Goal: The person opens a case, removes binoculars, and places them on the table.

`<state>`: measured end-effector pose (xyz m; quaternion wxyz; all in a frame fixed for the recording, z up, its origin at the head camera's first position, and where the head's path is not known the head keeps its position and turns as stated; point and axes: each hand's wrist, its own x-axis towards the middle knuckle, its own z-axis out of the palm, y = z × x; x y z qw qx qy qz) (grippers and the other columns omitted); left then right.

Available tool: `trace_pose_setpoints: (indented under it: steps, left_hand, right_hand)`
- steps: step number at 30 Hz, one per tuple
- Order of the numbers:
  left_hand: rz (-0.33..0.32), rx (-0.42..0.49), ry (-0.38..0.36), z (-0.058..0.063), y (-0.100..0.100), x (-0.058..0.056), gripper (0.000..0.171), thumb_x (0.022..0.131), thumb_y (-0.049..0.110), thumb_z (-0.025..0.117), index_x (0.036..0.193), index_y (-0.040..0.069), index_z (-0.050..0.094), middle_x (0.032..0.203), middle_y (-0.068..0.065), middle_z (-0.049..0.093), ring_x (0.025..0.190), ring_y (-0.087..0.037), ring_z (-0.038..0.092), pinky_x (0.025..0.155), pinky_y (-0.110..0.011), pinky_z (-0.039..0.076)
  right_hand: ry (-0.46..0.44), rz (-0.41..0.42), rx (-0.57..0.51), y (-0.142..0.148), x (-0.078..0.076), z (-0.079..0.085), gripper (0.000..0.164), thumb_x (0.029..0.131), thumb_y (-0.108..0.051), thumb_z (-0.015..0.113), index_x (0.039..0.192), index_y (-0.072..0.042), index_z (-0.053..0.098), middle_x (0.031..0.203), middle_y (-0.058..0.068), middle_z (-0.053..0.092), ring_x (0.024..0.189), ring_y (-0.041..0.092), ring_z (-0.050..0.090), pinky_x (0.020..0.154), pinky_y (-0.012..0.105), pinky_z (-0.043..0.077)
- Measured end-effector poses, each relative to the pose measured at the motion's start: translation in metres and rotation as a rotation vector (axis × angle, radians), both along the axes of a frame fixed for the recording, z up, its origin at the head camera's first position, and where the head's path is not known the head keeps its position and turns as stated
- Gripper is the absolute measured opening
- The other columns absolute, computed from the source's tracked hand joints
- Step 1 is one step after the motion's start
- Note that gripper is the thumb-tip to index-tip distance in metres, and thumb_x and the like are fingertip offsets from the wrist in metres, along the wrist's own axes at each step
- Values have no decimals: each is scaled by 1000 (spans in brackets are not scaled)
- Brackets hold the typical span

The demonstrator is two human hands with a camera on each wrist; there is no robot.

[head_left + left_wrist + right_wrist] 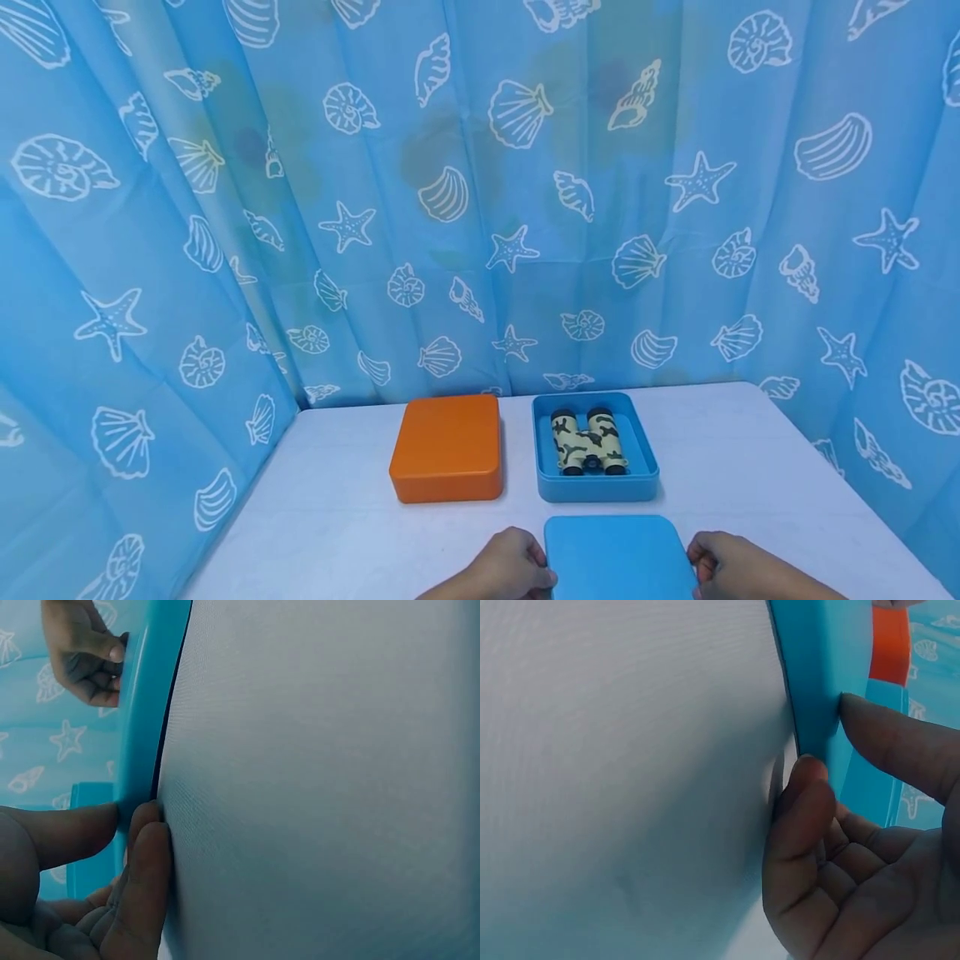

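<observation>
A light blue square lid (pixel 618 557) is at the table's near side, between my two hands. My left hand (pixel 510 564) pinches its left edge, thumb on the side and fingertips at the bottom rim, as the left wrist view shows. On the opposite edge my right hand (pixel 731 567) pinches the lid the same way; in the right wrist view its curled fingers (pixel 802 825) reach the lower rim. Just beyond the lid stands an uncovered blue box (pixel 600 489). Inside it lie camouflage-patterned binoculars (pixel 588 439) with black ends.
To the left of the blue box sits a closed orange box (pixel 447 450). Both boxes stand on a white-covered table (pixel 322 500). A blue curtain (pixel 480 192) printed with white shells and starfish hangs behind the table and along its sides.
</observation>
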<state>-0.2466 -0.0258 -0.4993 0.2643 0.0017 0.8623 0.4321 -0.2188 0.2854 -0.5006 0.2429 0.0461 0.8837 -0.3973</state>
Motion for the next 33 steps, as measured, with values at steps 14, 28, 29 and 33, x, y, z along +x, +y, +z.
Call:
trace_pose_setpoints:
  steps: [14, 28, 29, 33]
  left_hand:
    - [-218, -285, 433, 19, -9, -19, 27, 86, 33, 75, 102, 12, 69, 77, 5, 63, 68, -11, 57, 67, -32, 56]
    - [-379, -770, 1049, 19, 10, -75, 86, 89, 75, 38, 140, 6, 47, 139, -8, 51, 130, -23, 43, 111, -40, 31]
    - [-372, -780, 1042, 18, 12, -78, 89, 89, 76, 35, 143, 6, 44, 144, -9, 47, 134, -25, 39, 113, -42, 26]
    - [-334, -791, 1039, 13, 18, -89, 94, 89, 78, 28, 147, 6, 39, 151, -12, 38, 141, -30, 29, 116, -50, 15]
  right_hand:
    - [57, 102, 182, 8, -8, 0, 38, 86, -19, 73, 113, 5, 63, 83, 4, 59, 77, 21, 55, 75, 45, 52]
    - [454, 177, 413, -13, -43, 52, 49, 85, -26, 76, 123, 2, 61, 96, 5, 65, 85, 22, 62, 75, 46, 56]
    - [487, 184, 415, -13, -46, 53, 48, 85, -25, 75, 123, 2, 61, 98, 5, 65, 87, 23, 63, 75, 46, 56]
    - [631, 213, 405, -17, -56, 55, 46, 86, -21, 74, 123, 4, 61, 101, 10, 66, 93, 29, 63, 75, 47, 56]
